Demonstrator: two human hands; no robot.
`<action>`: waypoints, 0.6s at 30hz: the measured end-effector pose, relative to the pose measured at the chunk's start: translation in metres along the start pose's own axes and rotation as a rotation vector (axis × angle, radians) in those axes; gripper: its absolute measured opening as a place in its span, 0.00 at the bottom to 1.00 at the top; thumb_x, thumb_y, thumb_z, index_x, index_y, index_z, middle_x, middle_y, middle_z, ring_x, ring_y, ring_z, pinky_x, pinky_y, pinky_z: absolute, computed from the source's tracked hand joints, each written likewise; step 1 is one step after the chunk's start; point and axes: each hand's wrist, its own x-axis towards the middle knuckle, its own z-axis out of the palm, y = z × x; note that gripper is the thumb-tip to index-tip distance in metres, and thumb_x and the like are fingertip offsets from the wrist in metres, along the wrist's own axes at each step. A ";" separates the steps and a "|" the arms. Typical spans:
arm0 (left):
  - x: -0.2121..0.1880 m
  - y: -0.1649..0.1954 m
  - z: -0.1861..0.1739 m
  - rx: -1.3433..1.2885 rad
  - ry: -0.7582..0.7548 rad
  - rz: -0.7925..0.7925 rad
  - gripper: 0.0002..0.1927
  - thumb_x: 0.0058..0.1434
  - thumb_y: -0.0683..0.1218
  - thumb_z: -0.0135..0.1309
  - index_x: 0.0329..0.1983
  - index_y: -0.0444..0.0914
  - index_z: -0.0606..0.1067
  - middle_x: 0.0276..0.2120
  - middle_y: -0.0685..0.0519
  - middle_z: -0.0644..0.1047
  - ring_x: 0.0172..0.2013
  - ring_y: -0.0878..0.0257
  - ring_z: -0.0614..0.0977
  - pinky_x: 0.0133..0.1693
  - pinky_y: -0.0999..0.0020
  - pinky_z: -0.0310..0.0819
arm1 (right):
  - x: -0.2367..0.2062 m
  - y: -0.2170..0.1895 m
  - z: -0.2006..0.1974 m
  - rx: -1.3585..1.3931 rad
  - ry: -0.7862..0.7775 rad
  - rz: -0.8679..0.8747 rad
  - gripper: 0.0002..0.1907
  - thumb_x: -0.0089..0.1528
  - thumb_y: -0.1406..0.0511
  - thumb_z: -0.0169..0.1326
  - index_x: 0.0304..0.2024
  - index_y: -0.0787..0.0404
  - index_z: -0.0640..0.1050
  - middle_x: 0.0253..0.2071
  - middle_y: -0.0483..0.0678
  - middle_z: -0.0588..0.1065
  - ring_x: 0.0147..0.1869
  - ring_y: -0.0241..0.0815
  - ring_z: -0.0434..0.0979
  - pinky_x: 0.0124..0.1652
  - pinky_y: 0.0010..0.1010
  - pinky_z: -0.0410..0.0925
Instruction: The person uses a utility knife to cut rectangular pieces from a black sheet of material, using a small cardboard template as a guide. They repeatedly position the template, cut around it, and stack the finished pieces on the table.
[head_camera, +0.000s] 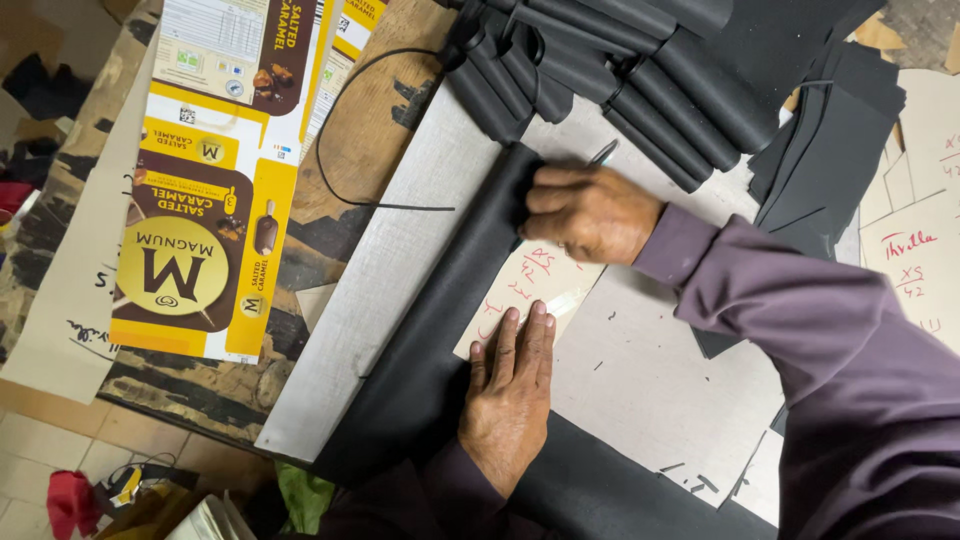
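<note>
pinning the cardboard template (528, 290) flat w/ your left hand (510, 395), fingers spread, on the black sheet (440, 330); right hand (590, 212) grips a pen (603, 153) at its far edge, sheet's long axis diagonal.

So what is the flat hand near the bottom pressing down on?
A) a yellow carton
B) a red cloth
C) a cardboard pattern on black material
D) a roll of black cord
C: the left hand lies flat with its fingertips on the cardboard pattern, which sits on the black material.
</note>
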 end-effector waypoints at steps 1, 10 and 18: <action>0.000 0.000 -0.002 -0.009 0.011 -0.006 0.32 0.66 0.50 0.44 0.74 0.36 0.60 0.76 0.50 0.52 0.74 0.51 0.52 0.65 0.50 0.61 | -0.006 0.011 -0.004 -0.023 0.000 0.023 0.21 0.43 0.80 0.57 0.38 0.64 0.84 0.34 0.50 0.75 0.44 0.50 0.73 0.42 0.38 0.76; 0.014 -0.020 -0.027 -0.165 -0.053 0.106 0.28 0.62 0.47 0.48 0.66 0.36 0.68 0.70 0.49 0.63 0.66 0.49 0.67 0.53 0.53 0.73 | -0.007 0.021 -0.052 -0.264 0.027 0.172 0.22 0.45 0.77 0.61 0.43 0.64 0.84 0.43 0.49 0.79 0.48 0.51 0.76 0.41 0.39 0.76; 0.059 -0.048 -0.042 -0.379 -0.067 0.227 0.21 0.65 0.41 0.47 0.61 0.35 0.73 0.60 0.49 0.71 0.56 0.50 0.77 0.50 0.61 0.79 | -0.024 -0.084 0.011 0.214 0.744 0.991 0.11 0.57 0.79 0.58 0.39 0.64 0.83 0.34 0.52 0.78 0.31 0.46 0.82 0.32 0.34 0.74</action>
